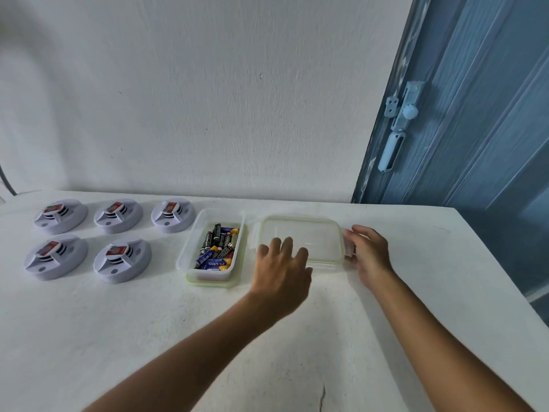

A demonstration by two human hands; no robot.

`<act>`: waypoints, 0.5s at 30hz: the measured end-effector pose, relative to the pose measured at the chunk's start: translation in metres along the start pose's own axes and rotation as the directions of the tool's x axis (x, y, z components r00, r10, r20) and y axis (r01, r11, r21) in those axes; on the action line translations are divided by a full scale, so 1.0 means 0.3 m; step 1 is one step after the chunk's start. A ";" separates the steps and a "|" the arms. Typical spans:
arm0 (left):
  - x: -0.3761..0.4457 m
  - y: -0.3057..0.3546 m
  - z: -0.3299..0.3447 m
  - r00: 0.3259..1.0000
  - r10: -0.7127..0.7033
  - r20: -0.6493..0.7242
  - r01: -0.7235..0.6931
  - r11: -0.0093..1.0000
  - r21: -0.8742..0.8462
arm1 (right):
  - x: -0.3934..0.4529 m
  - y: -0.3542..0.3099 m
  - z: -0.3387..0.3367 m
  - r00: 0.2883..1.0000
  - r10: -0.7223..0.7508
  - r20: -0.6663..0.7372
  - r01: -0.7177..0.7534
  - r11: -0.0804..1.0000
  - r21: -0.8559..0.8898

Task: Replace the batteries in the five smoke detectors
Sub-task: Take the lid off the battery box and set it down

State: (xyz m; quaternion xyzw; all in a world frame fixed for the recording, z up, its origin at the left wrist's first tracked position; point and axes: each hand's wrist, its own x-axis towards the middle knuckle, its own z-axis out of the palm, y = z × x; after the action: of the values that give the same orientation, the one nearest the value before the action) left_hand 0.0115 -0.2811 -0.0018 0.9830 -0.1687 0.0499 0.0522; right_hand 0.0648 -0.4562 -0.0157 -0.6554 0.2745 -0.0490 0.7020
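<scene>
Flanking the clear lid [300, 237], both hands: left [280, 270] loosely spread, right [370, 252] pinching its edge.

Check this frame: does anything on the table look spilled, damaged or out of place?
Nothing spilled. The batteries sit inside their open box, the lid lies flat beside it, and a thin crack marks the table near the front edge.

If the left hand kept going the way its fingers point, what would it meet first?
Probably the lid: the left hand points up and away over its near edge, already at or just above it. Contact can't be judged.
</scene>
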 end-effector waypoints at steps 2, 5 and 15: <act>-0.009 0.004 0.009 0.998 -0.027 0.055 0.028 0.999 -0.016 | -0.013 -0.009 -0.004 0.999 -0.039 -0.007 0.039 0.999 -0.017; 0.011 -0.035 0.017 0.994 -0.023 0.110 0.037 0.991 -0.128 | -0.068 -0.002 -0.025 0.997 0.033 0.075 -0.038 0.996 0.076; 0.089 -0.093 0.022 0.978 -0.127 0.163 0.198 0.804 -0.561 | -0.235 0.090 -0.047 0.924 0.180 0.338 -0.257 0.946 0.197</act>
State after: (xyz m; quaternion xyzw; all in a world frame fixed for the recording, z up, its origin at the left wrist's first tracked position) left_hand 0.0465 -0.2645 -0.0077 0.9335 -0.0936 -0.0657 0.3398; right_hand -0.0089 -0.4350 -0.0186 -0.5311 0.2225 0.1032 0.8111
